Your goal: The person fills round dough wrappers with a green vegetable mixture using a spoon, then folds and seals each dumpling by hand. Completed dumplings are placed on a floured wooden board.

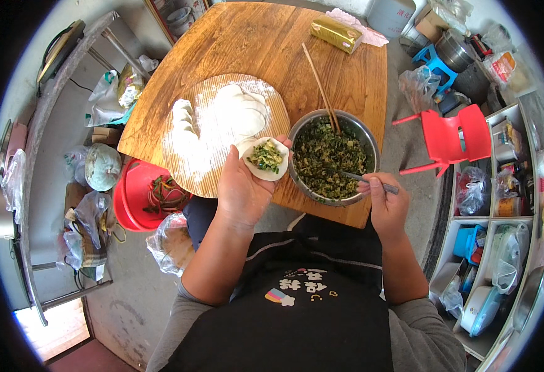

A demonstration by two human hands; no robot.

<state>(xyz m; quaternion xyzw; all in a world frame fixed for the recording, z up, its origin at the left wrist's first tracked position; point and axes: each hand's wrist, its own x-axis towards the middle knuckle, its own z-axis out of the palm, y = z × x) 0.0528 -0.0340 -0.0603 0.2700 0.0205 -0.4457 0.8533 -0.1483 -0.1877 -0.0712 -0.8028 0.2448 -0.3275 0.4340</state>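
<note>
My left hand [246, 190] holds a round dough wrapper [271, 173] with chopped green and yellow filling [265, 156] on it. In my right hand [385, 200] is the handle of a metal utensil [369, 180]; its far end is in the filling inside a steel bowl [377, 153]. A pair of wooden chopsticks [320, 83] leans in the same bowl. Left of the bowl lies a floured round board [220, 183] of slatted wood or bamboo. On it are overlapping dough wrappers [246, 111] and a row of folded dumplings [183, 122] at its left side.
The wooden table [253, 37] carries a gold tissue pack [337, 33] at its back right. Left below it stands a red basin [130, 204] with vegetable scraps. A red chair [455, 135] and shelving [490, 218] are at right; a metal-edged counter [51, 111] is at left.
</note>
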